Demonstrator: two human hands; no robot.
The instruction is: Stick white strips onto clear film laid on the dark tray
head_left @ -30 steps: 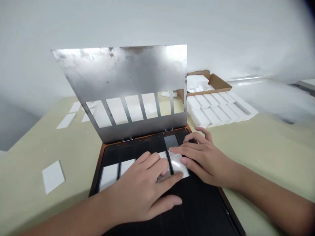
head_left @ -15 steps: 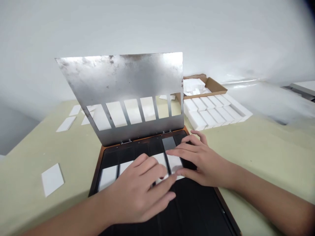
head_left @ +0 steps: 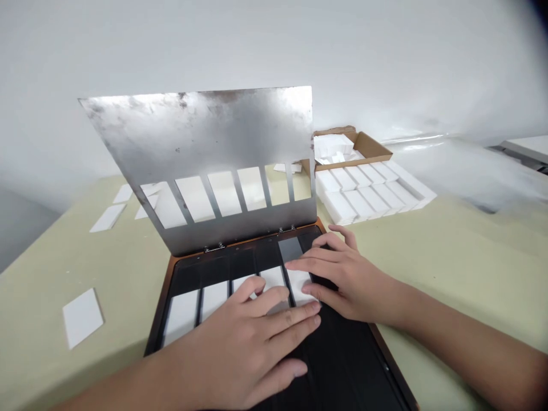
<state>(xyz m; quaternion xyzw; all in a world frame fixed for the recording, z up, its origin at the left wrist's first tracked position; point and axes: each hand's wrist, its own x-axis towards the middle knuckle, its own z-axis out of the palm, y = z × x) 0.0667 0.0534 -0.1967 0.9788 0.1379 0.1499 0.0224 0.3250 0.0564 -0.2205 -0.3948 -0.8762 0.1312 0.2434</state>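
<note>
A black slotted tray (head_left: 342,365) with a brown rim lies in front of me, its hinged metal lid (head_left: 205,137) with several slots standing raised at the back. Several white rectangular pieces (head_left: 182,314) sit side by side in the tray's slots. My left hand (head_left: 252,348) lies flat on the tray, fingers stretched over the middle white pieces. My right hand (head_left: 342,274) rests with spread fingers on the rightmost white piece (head_left: 299,282), pressing it into its slot. Neither hand grips anything.
Rows of white blocks (head_left: 363,194) and an open cardboard box (head_left: 368,145) with more white pieces sit at the back right. Loose white pieces lie on the green table at the left (head_left: 81,317) and back left (head_left: 107,217).
The rightmost white piece has slid further back into its slot under my right hand. My left hand has shifted slightly and flattened over the tray. The view has moved a little.
</note>
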